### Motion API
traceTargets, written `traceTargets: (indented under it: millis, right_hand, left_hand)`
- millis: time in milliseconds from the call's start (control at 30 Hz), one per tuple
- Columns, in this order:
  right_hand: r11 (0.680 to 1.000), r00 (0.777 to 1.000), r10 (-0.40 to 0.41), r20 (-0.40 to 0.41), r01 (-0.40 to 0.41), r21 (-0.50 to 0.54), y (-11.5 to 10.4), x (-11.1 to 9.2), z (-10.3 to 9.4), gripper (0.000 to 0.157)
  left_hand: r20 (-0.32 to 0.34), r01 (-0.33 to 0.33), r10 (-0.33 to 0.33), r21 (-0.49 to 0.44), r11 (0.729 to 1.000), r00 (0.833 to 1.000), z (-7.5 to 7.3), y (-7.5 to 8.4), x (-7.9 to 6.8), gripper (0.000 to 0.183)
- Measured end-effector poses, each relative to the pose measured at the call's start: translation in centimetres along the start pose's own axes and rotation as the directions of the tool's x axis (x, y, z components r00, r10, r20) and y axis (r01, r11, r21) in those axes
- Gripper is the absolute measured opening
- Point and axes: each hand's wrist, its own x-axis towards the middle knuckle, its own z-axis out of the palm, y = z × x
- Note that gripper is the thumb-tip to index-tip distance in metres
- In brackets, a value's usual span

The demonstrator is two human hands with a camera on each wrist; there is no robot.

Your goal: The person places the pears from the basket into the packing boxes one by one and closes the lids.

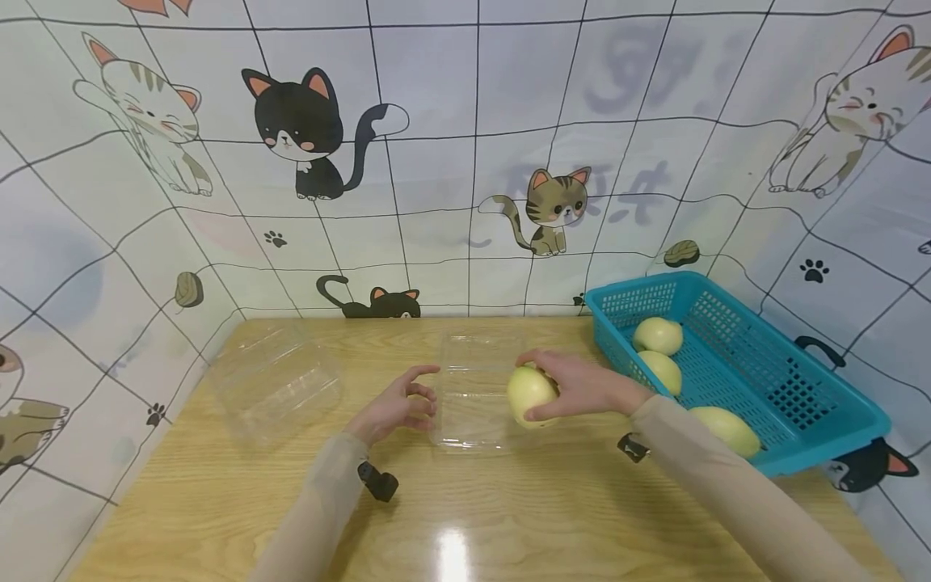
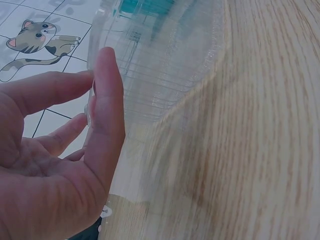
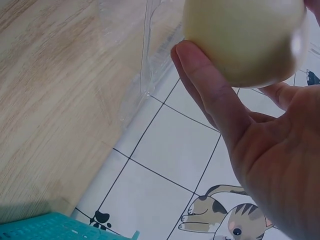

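Observation:
My right hand (image 1: 578, 384) holds a pale yellow-green round fruit (image 1: 528, 396) over the right side of a clear plastic container (image 1: 473, 420). In the right wrist view the thumb and fingers grip this fruit (image 3: 245, 40) from its sides. My left hand (image 1: 396, 406) is at the container's left side, fingers loosely bent and holding nothing. The left wrist view has the thumb and fingertips close to the clear wall (image 2: 150, 90); whether they touch it I cannot tell.
To the right stands a blue perforated basket (image 1: 727, 356) with pale fruits, among them one fruit (image 1: 658, 335) near its back corner. A second clear plastic container (image 1: 280, 384) lies at the table's left. Cat-print sheeting (image 1: 436, 178) encloses the wooden table (image 1: 509, 509) at the back and sides.

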Motion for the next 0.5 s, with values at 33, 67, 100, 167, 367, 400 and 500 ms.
traceTargets:
  millis: [33, 67, 100, 167, 367, 400, 500]
  right_hand:
    - [1.000, 1.000, 0.002, 0.000, -0.002, -0.001, -0.1, 0.1, 0.1, 0.075]
    - [1.000, 1.000, 0.004, -0.001, -0.004, -0.005, -0.1, 0.2, 0.2, 0.075]
    - [1.000, 1.000, 0.006, -0.003, -0.006, -0.007, -0.2, 0.3, 0.3, 0.076]
    - [1.000, 1.000, 0.001, -0.010, -0.001, -0.024, -0.3, 0.5, 0.5, 0.076]
    - [0.998, 1.000, -0.009, -0.014, 0.008, -0.062, -0.7, 1.2, 1.3, 0.079]
    - [0.998, 1.000, -0.007, -0.015, 0.006, -0.057, -0.8, 1.3, 1.4, 0.078]
    - [0.999, 1.000, 0.005, -0.017, -0.006, -0.039, -0.9, 1.6, 1.9, 0.077]
  left_hand:
    - [0.000, -0.001, 0.001, 0.001, 1.000, 1.000, 0.0, 0.0, 0.0, 0.069]
    - [-0.001, -0.001, 0.001, 0.002, 1.000, 1.000, 0.0, 0.0, 0.0, 0.069]
    - [-0.002, -0.002, 0.002, 0.003, 1.000, 1.000, 0.0, 0.0, 0.0, 0.069]
    - [-0.001, -0.003, 0.003, 0.004, 1.000, 1.000, 0.0, 0.0, 0.0, 0.069]
    - [-0.004, -0.007, 0.007, 0.002, 1.000, 1.000, 0.1, 0.1, -0.1, 0.069]
    - [-0.004, -0.008, 0.008, 0.002, 1.000, 1.000, 0.1, 0.2, -0.1, 0.069]
    - [-0.005, -0.011, 0.011, 0.003, 1.000, 1.000, 0.1, 0.2, -0.1, 0.069]
